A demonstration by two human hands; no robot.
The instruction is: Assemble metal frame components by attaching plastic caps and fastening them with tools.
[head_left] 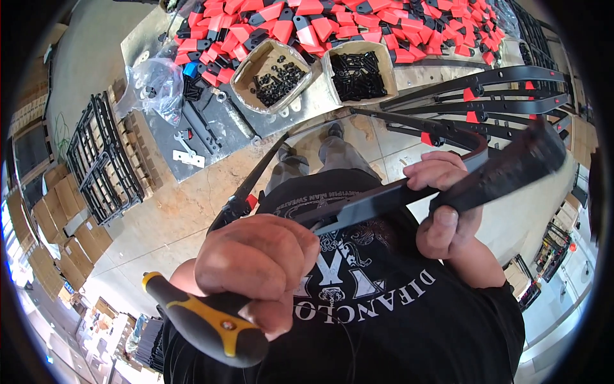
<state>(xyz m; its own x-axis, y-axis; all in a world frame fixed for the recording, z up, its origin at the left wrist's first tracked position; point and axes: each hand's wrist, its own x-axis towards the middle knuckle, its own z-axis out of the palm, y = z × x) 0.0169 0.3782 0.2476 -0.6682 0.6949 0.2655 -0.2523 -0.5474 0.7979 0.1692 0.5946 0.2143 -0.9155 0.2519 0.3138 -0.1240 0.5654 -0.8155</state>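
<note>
My left hand (252, 265) is closed in a fist around a tool with a grey-and-yellow handle (204, 320); the tool's working end is hidden. A long black bar (377, 205) runs from the top of that fist to my right hand (448, 205). The fingers of my right hand wrap over the bar, with the thumb below. Beyond this hand the bar meets a thick dark sleeve-like piece (505, 166), blurred at its far end. Both hands are raised in front of my black shirt.
A table holds a pile of red-and-black plastic parts (345, 25), a box of black nuts (240, 83), a box of black bolts (328, 83), a wrench (181, 139) and a plastic bag (157, 86). Curved black bars (499, 105) extend at the right. Black frames (105, 160) lie on a pallet at left.
</note>
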